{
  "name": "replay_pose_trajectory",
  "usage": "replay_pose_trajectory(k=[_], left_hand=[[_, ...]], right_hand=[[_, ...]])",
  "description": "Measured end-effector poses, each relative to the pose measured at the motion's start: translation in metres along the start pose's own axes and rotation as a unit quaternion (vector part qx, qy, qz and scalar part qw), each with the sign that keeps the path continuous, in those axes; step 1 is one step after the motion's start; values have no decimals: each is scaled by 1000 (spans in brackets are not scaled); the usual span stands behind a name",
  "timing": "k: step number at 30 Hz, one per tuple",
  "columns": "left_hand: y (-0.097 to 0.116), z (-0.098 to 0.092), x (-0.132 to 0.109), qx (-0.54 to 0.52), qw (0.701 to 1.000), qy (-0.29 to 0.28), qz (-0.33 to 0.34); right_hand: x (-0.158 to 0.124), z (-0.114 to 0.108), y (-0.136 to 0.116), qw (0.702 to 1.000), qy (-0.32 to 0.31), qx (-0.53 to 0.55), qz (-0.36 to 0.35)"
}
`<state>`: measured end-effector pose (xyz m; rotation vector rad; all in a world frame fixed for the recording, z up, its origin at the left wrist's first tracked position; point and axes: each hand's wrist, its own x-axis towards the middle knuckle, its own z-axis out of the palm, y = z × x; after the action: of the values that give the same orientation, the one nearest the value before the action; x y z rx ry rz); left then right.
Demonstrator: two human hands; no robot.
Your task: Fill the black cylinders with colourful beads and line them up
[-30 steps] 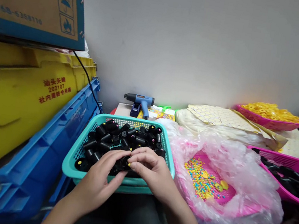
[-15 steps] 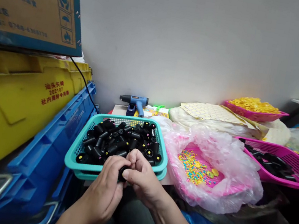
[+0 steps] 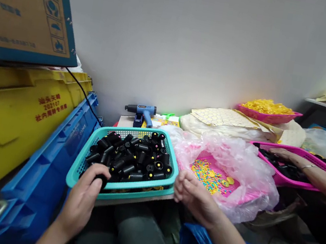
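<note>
My left hand [image 3: 83,196] is closed around a black plastic cylinder [image 3: 102,180] at the front left corner of a turquoise basket [image 3: 74,169]. Inside that basket lies a heap of similar black cylinders [image 3: 141,156], several with a small yellow or pink dot in the end. My right hand [image 3: 196,193] hovers apart from the left, between the basket and a pink tray [image 3: 234,193] lined with clear plastic. Its fingers are curled together; whatever they may hold is hidden. Small coloured beads [image 3: 208,178] and a few yellow discs [image 3: 230,180] lie in the tray.
A co-worker's hand [image 3: 289,157] reaches into a magenta basket [image 3: 302,153] of black parts at right. Behind stand a blue heat gun [image 3: 144,110] and a tray of yellow pieces [image 3: 268,109]. Yellow and blue crates [image 3: 39,159] with a carton [image 3: 28,10] wall off the left.
My hands, together around a black cylinder before, have separated: the left moved left with a cylinder, the right moved right toward the pink tray. The co-worker's hand now reaches into the magenta basket.
</note>
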<state>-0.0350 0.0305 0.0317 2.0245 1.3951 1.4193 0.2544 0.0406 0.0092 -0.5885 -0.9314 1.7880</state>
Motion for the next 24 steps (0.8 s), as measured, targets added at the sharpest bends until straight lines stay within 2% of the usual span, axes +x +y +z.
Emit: replay_pose_trajectory(k=[2, 3, 5, 6, 7, 9, 11, 13, 16, 19, 21, 24], left_hand=[[-23, -8, 28, 84, 996, -11, -7], [-34, -10, 44, 125, 991, -42, -19], [-54, -9, 74, 214, 964, -146, -54], [-62, -5, 88, 264, 940, -203, -69], [-67, 0, 100, 311, 913, -251, -76], [-74, 15, 120, 379, 870, -308, -65], [-76, 32, 133, 392, 855, -336, -44], [-78, 49, 140, 384, 854, -349, -43], [-78, 65, 141, 398, 846, -348, -68], [-76, 75, 142, 427, 829, -346, -105], [-75, 84, 145, 433, 817, -350, -148], [-78, 97, 154, 427, 810, -341, -212]], right_hand=[[-6, -28, -11, 997, 71, -28, -13], [-9, -43, -15, 993, 107, -48, -18], [-12, -73, -22, 978, 175, -106, -29], [-13, -88, -24, 967, 210, -140, -33], [-15, -101, -26, 953, 244, -174, -34], [-17, -125, -29, 922, 300, -242, -22], [-18, -143, -31, 896, 333, -295, 3], [-18, -155, -32, 879, 351, -323, 28], [-13, -170, -32, 858, 362, -360, 56], [-1, -188, -32, 817, 309, -477, 99], [11, -204, -32, 753, 243, -599, 128], [25, -223, -28, 631, 152, -745, 151]])
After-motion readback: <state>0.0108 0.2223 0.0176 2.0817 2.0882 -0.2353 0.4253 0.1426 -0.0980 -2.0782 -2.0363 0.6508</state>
